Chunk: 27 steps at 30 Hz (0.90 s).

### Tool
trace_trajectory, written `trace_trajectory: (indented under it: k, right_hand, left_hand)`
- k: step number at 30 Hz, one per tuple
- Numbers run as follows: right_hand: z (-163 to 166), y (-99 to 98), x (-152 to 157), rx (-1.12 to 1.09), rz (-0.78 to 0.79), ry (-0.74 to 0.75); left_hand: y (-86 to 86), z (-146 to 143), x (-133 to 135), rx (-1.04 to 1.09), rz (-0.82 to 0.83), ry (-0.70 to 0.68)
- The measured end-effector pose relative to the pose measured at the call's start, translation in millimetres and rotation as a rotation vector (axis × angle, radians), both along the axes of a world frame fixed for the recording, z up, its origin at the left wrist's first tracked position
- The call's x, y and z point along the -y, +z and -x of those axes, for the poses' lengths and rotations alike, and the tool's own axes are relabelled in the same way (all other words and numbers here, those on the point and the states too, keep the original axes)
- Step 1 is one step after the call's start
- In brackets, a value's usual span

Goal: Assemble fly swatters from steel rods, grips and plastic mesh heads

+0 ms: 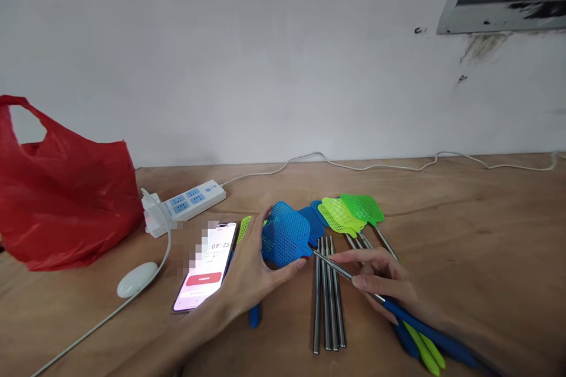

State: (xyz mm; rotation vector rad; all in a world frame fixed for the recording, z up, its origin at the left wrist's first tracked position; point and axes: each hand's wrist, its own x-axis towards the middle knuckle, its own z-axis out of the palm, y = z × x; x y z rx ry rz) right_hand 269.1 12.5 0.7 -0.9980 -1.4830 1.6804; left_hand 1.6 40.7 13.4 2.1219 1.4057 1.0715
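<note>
My left hand (250,277) grips a blue perforated fly swatter head (288,232) by its side and lower edge, thumb near the neck. Between the fingers of my right hand (387,280) is a metal telescopic rod (338,268) with a blue handle (435,333) running back under the wrist. The rod's tip meets the neck of the swatter head; whether it sits inside cannot be made out. Below them lie several loose metal rods (328,306) side by side. Behind are more blue swatter heads (313,222) and yellow-green and green fly swatters (362,208), with handles passing beneath my right hand.
A lit phone (207,271) lies left of my left hand. Farther left are a white power strip (190,206), a white oval device (137,280) with a cable, and a red plastic bag (66,200). A thin cord (375,166) runs along the wall.
</note>
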Motion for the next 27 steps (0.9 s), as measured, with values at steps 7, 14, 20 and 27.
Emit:
trace_trajectory:
  k: [7,14,20,27]
  right_hand:
    - [0.4,4.2,3.0,0.039,0.006,0.015]
    - [0.5,-5.9,0.4,-0.004,-0.02,0.008]
    - [1.2,-3.1,1.4,0.007,-0.006,0.01]
    - [1.1,-0.4,1.3,0.025,0.017,0.035]
  left_hand:
    - [-3.4,0.0,0.9,-0.044,-0.06,0.029]
    - [-3.6,-0.3,0.8,-0.048,-0.058,0.055]
    - [-3.9,1.3,1.7,-0.016,-0.052,0.033]
    - [-2.2,3.1,2.0,0.003,-0.067,0.012]
